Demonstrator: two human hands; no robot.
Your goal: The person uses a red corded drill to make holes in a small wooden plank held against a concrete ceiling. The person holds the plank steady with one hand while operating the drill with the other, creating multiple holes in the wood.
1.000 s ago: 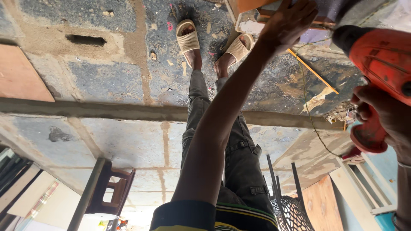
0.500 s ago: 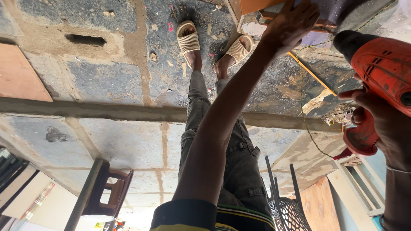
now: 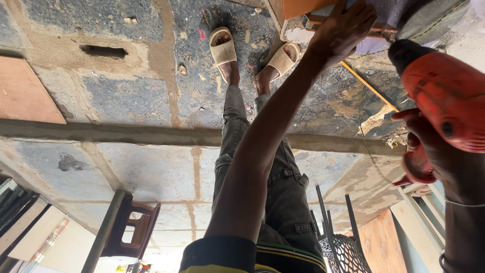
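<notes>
The orange power drill [image 3: 447, 101] is at the right edge, just beside the wooden piece [image 3: 328, 12] at the top. The right hand [image 3: 437, 156] grasps its handle tightly. The left hand [image 3: 343, 33] lies with fingers spread flat on the wooden piece. Compared with one second ago, the drill stands a little lower and nearer the wood; the left hand has stayed in place.
</notes>
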